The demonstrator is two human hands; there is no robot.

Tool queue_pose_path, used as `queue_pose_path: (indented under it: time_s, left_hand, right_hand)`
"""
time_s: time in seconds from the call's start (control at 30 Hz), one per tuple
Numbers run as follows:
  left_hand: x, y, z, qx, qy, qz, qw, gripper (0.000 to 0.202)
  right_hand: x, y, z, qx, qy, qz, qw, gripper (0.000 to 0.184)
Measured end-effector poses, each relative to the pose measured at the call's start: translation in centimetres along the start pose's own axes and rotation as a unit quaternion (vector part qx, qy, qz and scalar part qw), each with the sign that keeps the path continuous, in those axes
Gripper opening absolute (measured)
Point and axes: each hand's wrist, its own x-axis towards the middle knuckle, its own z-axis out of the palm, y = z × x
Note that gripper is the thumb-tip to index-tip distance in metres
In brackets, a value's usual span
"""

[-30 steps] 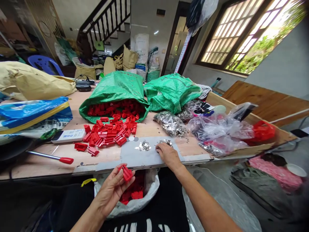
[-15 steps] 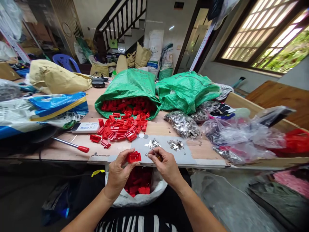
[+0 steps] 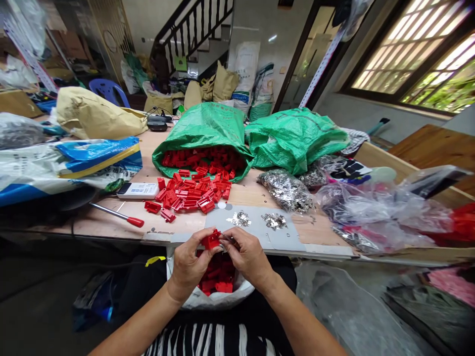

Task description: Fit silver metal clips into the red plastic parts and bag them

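My left hand (image 3: 191, 262) pinches a small red plastic housing (image 3: 211, 240) between thumb and fingers, just in front of the table edge. Close on its right, my right hand (image 3: 247, 254) is closed around a thin tool with a brownish handle (image 3: 233, 241); its tip is at the housing and its exact kind is unclear. Below both hands, a white sack (image 3: 237, 291) in my lap holds many red housings. Two small piles of metal pieces, a left pile (image 3: 239, 218) and a right pile (image 3: 274, 221), lie on a grey sheet (image 3: 256, 240).
Loose red housings (image 3: 189, 195) spill from a green woven bag (image 3: 202, 126). To their left are a white box (image 3: 138, 191) and a red-tipped lever (image 3: 122, 216). A clear bag of metal pieces (image 3: 285, 190) and crumpled plastic bags (image 3: 365, 202) occupy the right side.
My right hand has moved left and brought the tool against the red housing. The housing has turned in my left hand. The whole view has shifted slightly.
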Motion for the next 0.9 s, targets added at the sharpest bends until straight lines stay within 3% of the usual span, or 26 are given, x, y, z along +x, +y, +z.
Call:
queue_pose_path:
  time_s: [0.33,0.57,0.9]
  left_hand:
    - [-0.3,0.1,0.1,-0.027,0.013,0.004,1.0,0.035]
    - [-0.1,0.5,0.0,-0.026,0.015,0.01,1.0,0.034]
    - [0.1,0.5,-0.2,-0.036,0.007,0.003,0.999,0.035]
  right_hand:
    - [0.0,-0.2,-0.5,0.055,-0.015,0.009,0.998,0.013]
    - [-0.4,0.7,-1.1,0.136,0.009,0.121,0.983,0.013]
    - [0.1,0.2,-1.0,0.13,-0.029,0.107,0.985,0.012]
